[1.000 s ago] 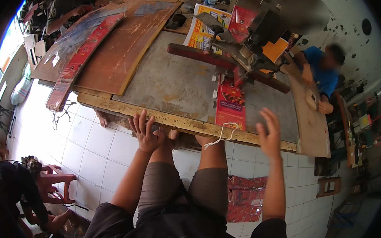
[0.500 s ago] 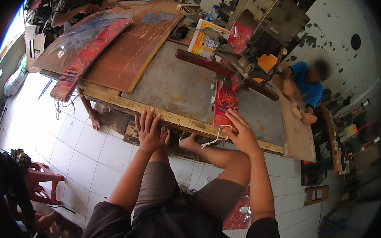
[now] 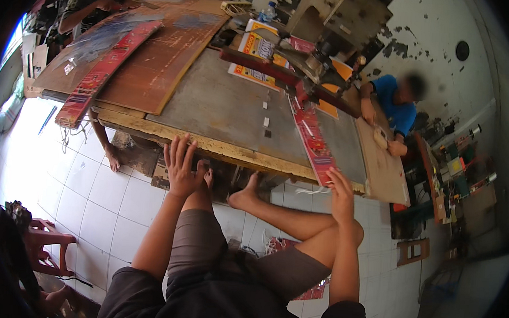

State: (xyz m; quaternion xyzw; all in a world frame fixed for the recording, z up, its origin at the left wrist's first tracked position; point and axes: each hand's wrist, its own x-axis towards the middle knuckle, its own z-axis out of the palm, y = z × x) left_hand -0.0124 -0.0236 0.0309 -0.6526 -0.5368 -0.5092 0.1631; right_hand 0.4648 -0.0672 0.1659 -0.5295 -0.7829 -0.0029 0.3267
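My right hand point(image 3: 342, 198) is at the near end of a long red printed strip point(image 3: 312, 136), its fingers closed about the corner by the table's front edge. The strip looks like flat glossy plastic and slants across the grey tabletop point(image 3: 211, 98), its far end under a machine with a dark red crossbar point(image 3: 260, 71). White string point(image 3: 311, 191) hangs from the near end. My left hand point(image 3: 182, 169) is empty with fingers spread, just before the table's worn wooden edge point(image 3: 209, 144).
Small pale pieces point(image 3: 266, 122) lie on the tabletop. At left, another red strip point(image 3: 105, 77) rests on a brown board point(image 3: 167, 66). A person in a blue shirt point(image 3: 399, 106) works at the right; another person point(image 3: 92, 3) is at the far left. A red stool point(image 3: 48, 242) stands on the tiled floor.
The red strip's near end has swung right along the table edge with my right hand, which has closed on it. The small pale pieces now lie apart from it. My left hand stays spread.
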